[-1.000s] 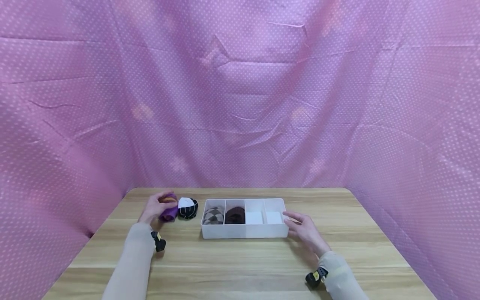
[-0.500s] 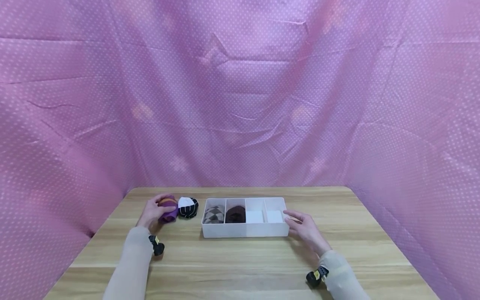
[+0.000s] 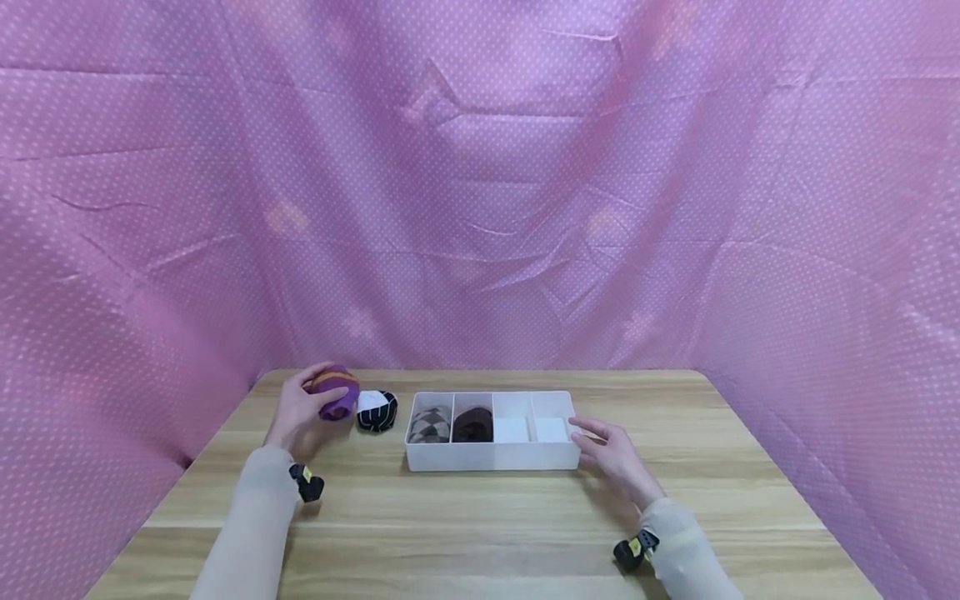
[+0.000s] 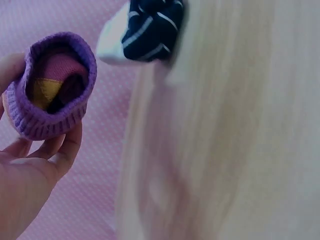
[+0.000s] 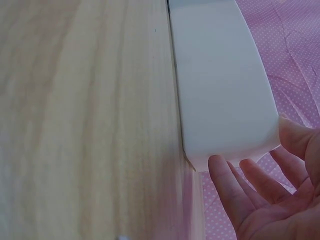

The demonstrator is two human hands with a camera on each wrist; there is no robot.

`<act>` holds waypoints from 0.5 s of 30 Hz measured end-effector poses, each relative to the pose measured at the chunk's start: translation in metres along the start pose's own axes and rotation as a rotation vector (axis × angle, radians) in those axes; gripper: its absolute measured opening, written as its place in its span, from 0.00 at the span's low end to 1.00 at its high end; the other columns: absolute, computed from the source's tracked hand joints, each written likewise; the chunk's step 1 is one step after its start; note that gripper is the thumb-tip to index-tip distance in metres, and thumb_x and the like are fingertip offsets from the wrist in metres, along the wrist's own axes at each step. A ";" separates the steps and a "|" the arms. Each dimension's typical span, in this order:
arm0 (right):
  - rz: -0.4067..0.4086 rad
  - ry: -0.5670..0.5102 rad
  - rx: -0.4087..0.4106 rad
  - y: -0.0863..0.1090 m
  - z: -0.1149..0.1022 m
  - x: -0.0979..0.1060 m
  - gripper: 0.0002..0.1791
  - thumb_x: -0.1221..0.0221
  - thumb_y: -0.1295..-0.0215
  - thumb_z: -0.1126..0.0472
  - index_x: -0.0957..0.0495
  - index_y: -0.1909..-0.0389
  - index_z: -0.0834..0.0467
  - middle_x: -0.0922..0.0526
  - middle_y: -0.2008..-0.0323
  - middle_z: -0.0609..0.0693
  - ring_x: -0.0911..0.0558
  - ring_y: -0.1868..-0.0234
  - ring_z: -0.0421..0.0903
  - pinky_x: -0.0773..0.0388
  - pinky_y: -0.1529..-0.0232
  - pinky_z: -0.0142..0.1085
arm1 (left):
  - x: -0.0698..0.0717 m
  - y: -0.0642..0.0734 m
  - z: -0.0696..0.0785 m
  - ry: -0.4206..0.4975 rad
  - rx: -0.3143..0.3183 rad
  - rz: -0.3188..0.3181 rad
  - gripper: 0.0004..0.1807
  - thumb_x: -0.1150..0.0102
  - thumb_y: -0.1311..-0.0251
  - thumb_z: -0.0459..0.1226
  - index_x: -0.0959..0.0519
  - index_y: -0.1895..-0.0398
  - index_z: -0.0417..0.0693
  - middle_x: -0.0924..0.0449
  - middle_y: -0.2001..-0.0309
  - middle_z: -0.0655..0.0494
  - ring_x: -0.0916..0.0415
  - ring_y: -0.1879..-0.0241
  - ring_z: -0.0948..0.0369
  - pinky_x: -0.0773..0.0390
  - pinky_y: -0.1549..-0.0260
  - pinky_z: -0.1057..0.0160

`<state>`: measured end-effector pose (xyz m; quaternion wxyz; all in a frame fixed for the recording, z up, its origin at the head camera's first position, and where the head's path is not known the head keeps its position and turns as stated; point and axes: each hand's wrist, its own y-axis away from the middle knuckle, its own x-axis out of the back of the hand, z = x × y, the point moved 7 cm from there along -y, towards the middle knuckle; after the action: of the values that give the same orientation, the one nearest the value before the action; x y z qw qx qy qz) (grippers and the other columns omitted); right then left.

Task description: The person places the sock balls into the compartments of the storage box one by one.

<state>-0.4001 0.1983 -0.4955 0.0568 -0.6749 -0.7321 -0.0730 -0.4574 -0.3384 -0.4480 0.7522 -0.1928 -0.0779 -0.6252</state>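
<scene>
A rolled purple sock pair [image 3: 339, 395] with an orange stripe is pinched between the thumb and fingers of my left hand [image 3: 294, 408], raised above the table at the left. In the left wrist view the ribbed opening of the purple sock pair [image 4: 75, 117] faces the camera. Just right of it lies a black-and-white sock ball [image 3: 377, 412]. My right hand [image 3: 613, 458] touches the right end of a white divided box [image 3: 491, 457]; in the right wrist view its fairly straight fingers [image 5: 230, 187] rest against the end wall.
In the box's two left compartments sit a checkered sock ball [image 3: 430, 426] and a dark brown one [image 3: 472, 426]. The two right compartments show bare white bottoms. Pink dotted cloth [image 3: 480, 208] hangs around the back and sides of the wooden table [image 3: 465, 533].
My left hand has lifted the purple sock pair up off the table. The right hand stays at the box's end, and the view has tilted slightly.
</scene>
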 end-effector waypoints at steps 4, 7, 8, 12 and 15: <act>-0.013 0.001 0.006 0.001 -0.001 0.002 0.23 0.43 0.30 0.62 0.29 0.35 0.61 0.31 0.33 0.66 0.22 0.41 0.57 0.19 0.46 0.44 | -0.005 0.006 0.016 -0.029 -0.025 -0.014 0.40 0.27 0.48 0.43 0.33 0.30 0.49 0.35 0.33 0.35 0.36 0.36 0.40 0.29 0.39 0.42; -0.010 0.018 0.003 0.002 0.000 0.003 0.23 0.43 0.30 0.62 0.28 0.35 0.60 0.31 0.33 0.65 0.22 0.40 0.57 0.19 0.47 0.43 | -0.010 0.009 0.027 -0.014 -0.051 -0.020 0.40 0.27 0.47 0.43 0.33 0.30 0.48 0.35 0.33 0.35 0.35 0.36 0.41 0.28 0.40 0.43; -0.011 0.024 0.005 0.003 -0.001 0.004 0.23 0.43 0.30 0.62 0.28 0.35 0.59 0.32 0.32 0.65 0.22 0.40 0.57 0.19 0.47 0.43 | -0.012 0.011 0.030 -0.004 -0.060 -0.020 0.40 0.28 0.47 0.43 0.33 0.30 0.47 0.35 0.33 0.35 0.34 0.37 0.41 0.28 0.40 0.43; -0.009 0.033 0.010 0.005 0.000 0.006 0.23 0.42 0.30 0.62 0.27 0.36 0.59 0.31 0.33 0.65 0.22 0.40 0.58 0.19 0.47 0.43 | -0.020 0.016 0.041 0.023 -0.093 -0.005 0.39 0.27 0.47 0.40 0.32 0.31 0.46 0.34 0.33 0.36 0.34 0.37 0.41 0.29 0.39 0.43; -0.013 0.029 0.012 0.007 0.001 0.007 0.23 0.43 0.30 0.62 0.28 0.36 0.60 0.31 0.33 0.65 0.21 0.41 0.57 0.19 0.47 0.43 | -0.028 0.022 0.045 0.030 -0.093 -0.007 0.39 0.27 0.47 0.41 0.32 0.31 0.47 0.33 0.34 0.35 0.33 0.38 0.41 0.27 0.41 0.44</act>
<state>-0.3937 0.2054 -0.4951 0.0709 -0.6688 -0.7359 -0.0787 -0.4366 -0.2926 -0.4214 0.7414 -0.2177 -0.0382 -0.6336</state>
